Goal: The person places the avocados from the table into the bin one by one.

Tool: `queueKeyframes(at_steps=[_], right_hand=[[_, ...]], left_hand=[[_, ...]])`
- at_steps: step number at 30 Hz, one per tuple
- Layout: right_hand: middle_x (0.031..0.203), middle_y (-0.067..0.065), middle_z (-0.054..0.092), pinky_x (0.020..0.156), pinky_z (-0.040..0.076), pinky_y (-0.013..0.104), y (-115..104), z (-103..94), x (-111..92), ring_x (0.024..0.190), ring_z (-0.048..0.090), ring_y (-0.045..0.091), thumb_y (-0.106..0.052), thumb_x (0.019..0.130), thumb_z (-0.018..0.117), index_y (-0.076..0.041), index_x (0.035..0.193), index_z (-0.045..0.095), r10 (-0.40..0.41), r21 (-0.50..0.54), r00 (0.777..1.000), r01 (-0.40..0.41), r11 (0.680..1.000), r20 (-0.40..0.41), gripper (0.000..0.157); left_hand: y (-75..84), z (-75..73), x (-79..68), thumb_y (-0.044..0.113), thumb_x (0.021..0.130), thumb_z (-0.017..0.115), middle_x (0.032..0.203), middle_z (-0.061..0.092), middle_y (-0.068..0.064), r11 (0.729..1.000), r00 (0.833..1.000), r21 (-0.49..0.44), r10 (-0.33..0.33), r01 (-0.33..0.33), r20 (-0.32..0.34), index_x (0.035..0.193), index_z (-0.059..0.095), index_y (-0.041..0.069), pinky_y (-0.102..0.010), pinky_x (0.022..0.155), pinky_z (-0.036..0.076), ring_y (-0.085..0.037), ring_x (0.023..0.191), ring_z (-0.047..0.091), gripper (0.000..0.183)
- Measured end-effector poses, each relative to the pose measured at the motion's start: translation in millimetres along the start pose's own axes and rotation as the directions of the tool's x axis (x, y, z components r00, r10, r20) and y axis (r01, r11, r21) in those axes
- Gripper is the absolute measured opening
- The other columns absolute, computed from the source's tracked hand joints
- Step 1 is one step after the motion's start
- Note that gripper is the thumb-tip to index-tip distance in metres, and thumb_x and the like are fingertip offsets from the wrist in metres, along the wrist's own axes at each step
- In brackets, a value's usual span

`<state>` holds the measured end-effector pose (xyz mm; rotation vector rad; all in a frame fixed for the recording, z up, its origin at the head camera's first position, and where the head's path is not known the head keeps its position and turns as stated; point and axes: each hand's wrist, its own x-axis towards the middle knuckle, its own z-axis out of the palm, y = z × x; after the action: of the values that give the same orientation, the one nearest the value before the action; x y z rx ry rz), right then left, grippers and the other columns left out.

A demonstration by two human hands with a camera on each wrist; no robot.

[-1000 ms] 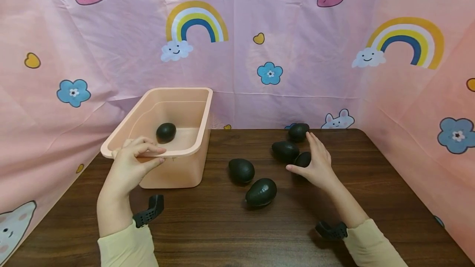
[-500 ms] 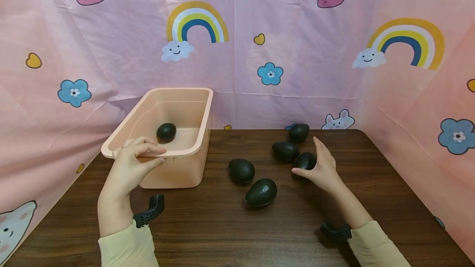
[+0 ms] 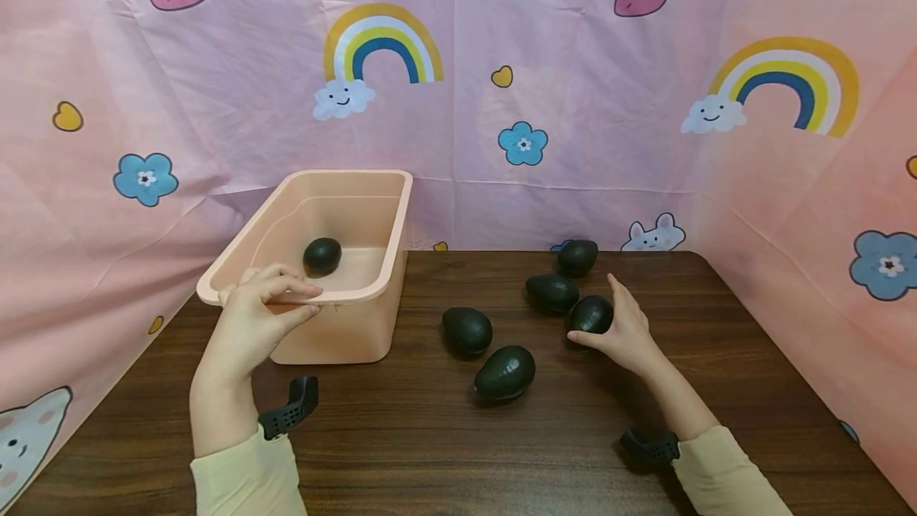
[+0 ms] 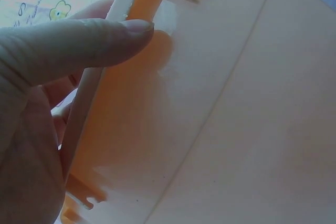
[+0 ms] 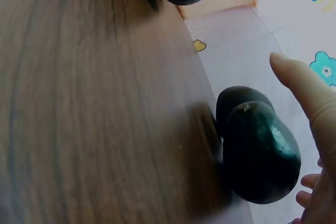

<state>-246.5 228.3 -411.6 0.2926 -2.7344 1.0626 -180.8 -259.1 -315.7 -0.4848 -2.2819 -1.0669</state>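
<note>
Left of centre in the head view, a pink bin (image 3: 337,337) stands on the table (image 3: 394,444), with one avocado (image 3: 322,256) lying inside it. At the bin's near left corner, the left hand (image 3: 251,317) pinches the rim, thumb on one side and fingers on the other, as the left wrist view also shows. Five more avocados lie out on the table: a glossy avocado (image 3: 505,373) just below the middle of the frame, a plump avocado (image 3: 466,331) just beside it to the upper left, a far avocado (image 3: 577,258) near the table's back edge, a middle avocado (image 3: 552,294) to the lower left of that one, and a near-hand avocado (image 3: 591,316) right of centre. Around this last one reaches the right hand (image 3: 622,337), thumb and fingers spread wide; the thumb crosses the avocado's lower edge in the head view, while the right wrist view leaves a gap beside the thumb, so whether anything touches I cannot tell. None of the five looks lifted. Judged from this split, one inside and five outside, the work seems at an early point, with the near-hand avocado the one being dealt with and no grip on it made yet.
</note>
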Motion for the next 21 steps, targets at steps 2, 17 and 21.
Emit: queueKeyframes(at_steps=[2, 17, 21], right_hand=[[0.152, 0.03, 0.013, 0.102, 0.009, 0.069, 3, 0.8, 0, 0.138, 0.011, 0.047, -0.042, 0.072, 0.083, -0.001, 0.152, 0.006, 0.003, 0.001, 1.0, -0.003, 1.0, 0.009, 0.118], [0.147, 0.034, 0.02, 0.098, 0.014, 0.071, 14, 6.3, 1, 0.132, 0.02, 0.051, -0.04, 0.073, 0.083, 0.004, 0.149, 0.011, 0.018, -0.003, 1.0, -0.018, 1.0, 0.024, 0.113], [0.144, 0.035, 0.023, 0.098, 0.016, 0.071, 15, 7.4, 1, 0.13, 0.022, 0.051, -0.041, 0.073, 0.083, 0.004, 0.149, 0.012, 0.028, -0.008, 0.999, -0.028, 1.0, 0.028, 0.113]], left_hand=[[-0.3, 0.4, 0.0, -0.009, 0.065, 0.082, 0.088, 0.062, -0.001, 1.0, 1.0, 0.0, 0.002, -0.002, -0.002, 0.089, 0.076, 0.004, -0.039, 0.084, 0.012, -0.007, 0.092, 0.039, 0.028], [0.0, -0.1, 0.2, -0.009, 0.065, 0.082, 0.088, 0.062, -0.001, 1.0, 1.0, -0.008, 0.004, -0.004, 0.004, 0.089, 0.075, 0.002, -0.045, 0.084, 0.01, -0.008, 0.092, 0.039, 0.027], [-0.8, 0.1, 0.2, -0.009, 0.066, 0.082, 0.088, 0.063, -0.001, 1.0, 1.0, -0.008, 0.006, -0.006, 0.004, 0.089, 0.075, 0.003, -0.046, 0.085, 0.01, -0.008, 0.093, 0.039, 0.027]])
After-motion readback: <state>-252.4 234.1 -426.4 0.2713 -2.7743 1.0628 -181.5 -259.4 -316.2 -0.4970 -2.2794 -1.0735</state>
